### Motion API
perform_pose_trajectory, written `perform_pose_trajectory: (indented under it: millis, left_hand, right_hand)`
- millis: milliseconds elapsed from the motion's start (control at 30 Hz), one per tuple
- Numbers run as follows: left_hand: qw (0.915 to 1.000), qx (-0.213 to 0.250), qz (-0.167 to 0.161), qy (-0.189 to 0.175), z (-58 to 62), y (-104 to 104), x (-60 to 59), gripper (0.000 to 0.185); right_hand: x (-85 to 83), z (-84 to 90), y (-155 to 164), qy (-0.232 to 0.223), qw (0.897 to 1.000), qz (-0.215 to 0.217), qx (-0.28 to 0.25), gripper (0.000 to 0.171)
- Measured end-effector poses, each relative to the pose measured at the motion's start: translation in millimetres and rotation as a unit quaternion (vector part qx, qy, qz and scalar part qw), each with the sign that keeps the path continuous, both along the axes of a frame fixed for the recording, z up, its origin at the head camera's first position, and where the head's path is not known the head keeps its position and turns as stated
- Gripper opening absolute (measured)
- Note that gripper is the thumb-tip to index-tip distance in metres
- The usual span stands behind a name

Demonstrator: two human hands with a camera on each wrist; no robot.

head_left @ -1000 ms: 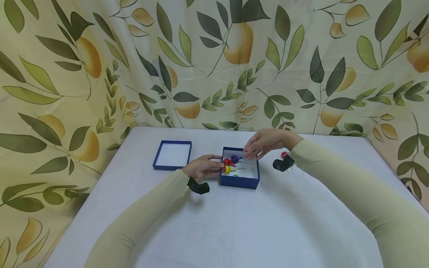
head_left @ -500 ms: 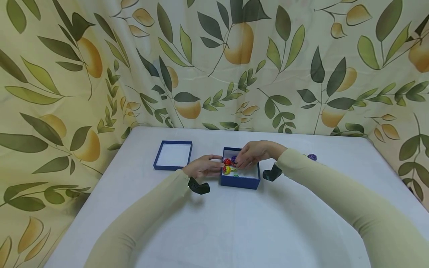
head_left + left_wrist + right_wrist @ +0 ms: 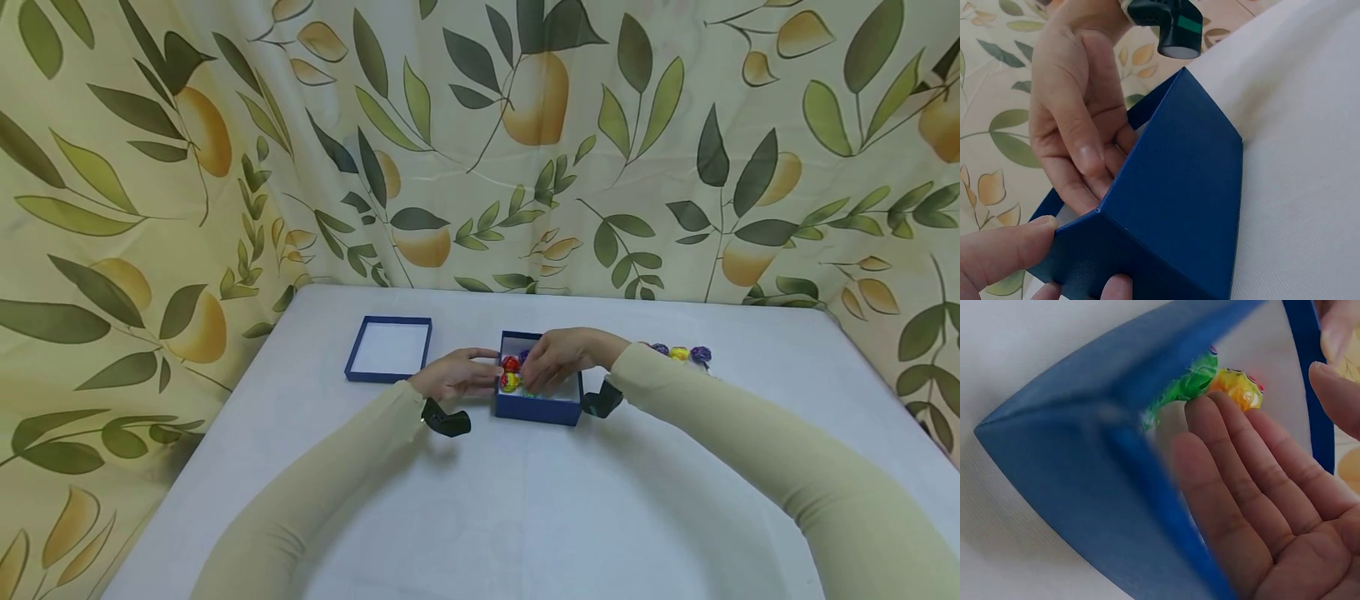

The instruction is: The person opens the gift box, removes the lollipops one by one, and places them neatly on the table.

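Observation:
My left hand [image 3: 456, 373] rests against the left side of an open blue box [image 3: 536, 409]; in the left wrist view its fingers [image 3: 1013, 250] touch the rim and outer wall. My right hand [image 3: 562, 358] reaches down into the box, fingers nearly straight with the thumb apart. Lollipops lie inside: a red one [image 3: 511, 364], a yellow one [image 3: 510, 382], and a purple one [image 3: 523, 356] partly behind the right hand. In the right wrist view the fingertips are right at a green-wrapped lollipop [image 3: 1194, 378] and a yellow one. Their sticks are hidden.
The box's shallow blue lid [image 3: 375, 377] lies at the left with its white inside up. Several more lollipops [image 3: 678, 353] lie right of the box, partly behind the right sleeve. A patterned curtain [image 3: 480, 167] hangs behind the white table [image 3: 480, 500].
My right hand has come down and left from above the purple lollipop's stick into the box. More loose lollipops show beyond the right sleeve. My left hand has stayed at the box.

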State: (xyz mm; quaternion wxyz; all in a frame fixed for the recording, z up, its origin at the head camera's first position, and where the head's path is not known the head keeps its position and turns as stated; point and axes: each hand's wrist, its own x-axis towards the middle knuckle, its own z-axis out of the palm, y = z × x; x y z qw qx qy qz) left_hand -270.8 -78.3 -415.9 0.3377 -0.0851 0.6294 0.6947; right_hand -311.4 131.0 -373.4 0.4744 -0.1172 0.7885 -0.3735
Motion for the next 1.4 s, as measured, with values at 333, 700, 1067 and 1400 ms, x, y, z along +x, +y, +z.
perform_pose_trajectory:
  millis: [333, 700, 1067, 1400]
  left_hand:
    - [1.0000, -0.001, -0.002, 0.001, 0.7, 0.5, 0.6, 0.051]
    - [1.0000, -0.006, -0.005, 0.005, -2.3, 1.6, -0.5, 0.051]
    - [1.0000, -0.009, -0.001, 0.001, -1.5, 2.4, -0.1, 0.051]
    - [1.0000, -0.008, 0.001, 0.004, -1.2, 1.3, -0.5, 0.050]
  right_hand:
    - [-0.3, -10.8, -5.3, 0.007, 0.999, 0.039, 0.022, 0.024]
    - [-0.1, -13.7, -6.1, 0.015, 0.998, 0.048, 0.043, 0.016]
    - [-0.3, -9.8, -4.5, 0.021, 0.995, 0.081, 0.059, 0.020]
    - [-1.5, -12.9, -5.3, 0.023, 0.995, 0.088, 0.046, 0.018]
